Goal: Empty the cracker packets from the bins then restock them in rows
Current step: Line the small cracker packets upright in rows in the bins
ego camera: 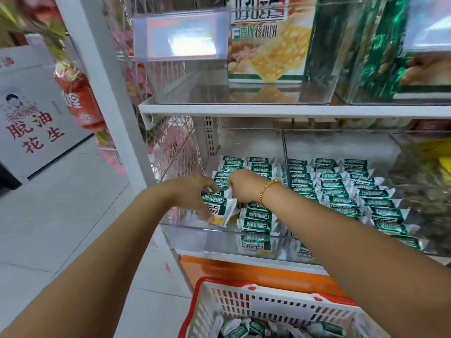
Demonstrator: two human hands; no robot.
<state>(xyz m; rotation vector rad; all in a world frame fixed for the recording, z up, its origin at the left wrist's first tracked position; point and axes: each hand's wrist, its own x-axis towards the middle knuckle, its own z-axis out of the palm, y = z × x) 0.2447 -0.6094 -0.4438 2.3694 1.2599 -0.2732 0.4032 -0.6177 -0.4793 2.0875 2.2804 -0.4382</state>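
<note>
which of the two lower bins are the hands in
The left bin, by the white post: the left hand grips a packet there and the right hand is beside it. The right bin holds only neat rows.

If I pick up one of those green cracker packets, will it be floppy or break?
Probably light: the left hand holds the green packet in its fingers. Its shiny ends look crinkly, maybe slippery; the middle keeps a block shape, so likely stiff. Squeezing might crack it.
</note>
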